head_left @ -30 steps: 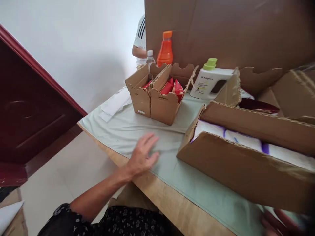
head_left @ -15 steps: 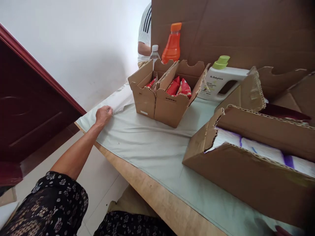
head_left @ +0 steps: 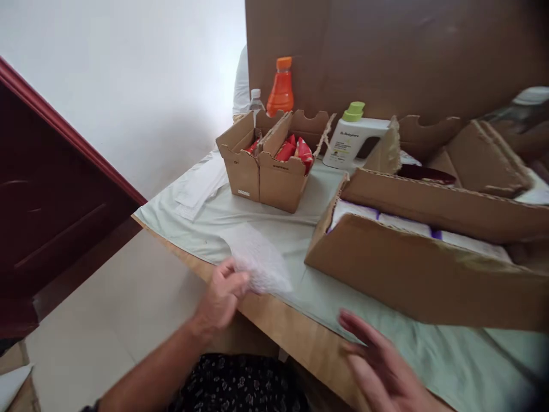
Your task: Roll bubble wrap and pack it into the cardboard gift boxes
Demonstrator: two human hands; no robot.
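My left hand (head_left: 225,292) is closed on the near end of a thin, whitish translucent bag (head_left: 261,257), which looks like bubble wrap and is blurred by motion. The bag hangs over the table's front edge. To its right, my right hand (head_left: 377,360) is raised over the edge with thumb and fingers apart and nothing in it. More white translucent bags (head_left: 199,186) lie flat on the pale green cloth (head_left: 189,229), left of a pair of cardboard boxes.
Two joined cardboard boxes (head_left: 266,183) hold red packets (head_left: 295,150). A long cardboard box (head_left: 412,274) holds white and purple packs (head_left: 403,223). Behind stand a white detergent bottle (head_left: 349,140), an orange bottle (head_left: 281,91) and a clear bottle (head_left: 256,102). Someone's white sleeve (head_left: 241,83) shows at the back.
My left hand has come from the bags at the table's far left toward me, bringing one bag with it. My right hand has risen into view, and the camera has shifted.
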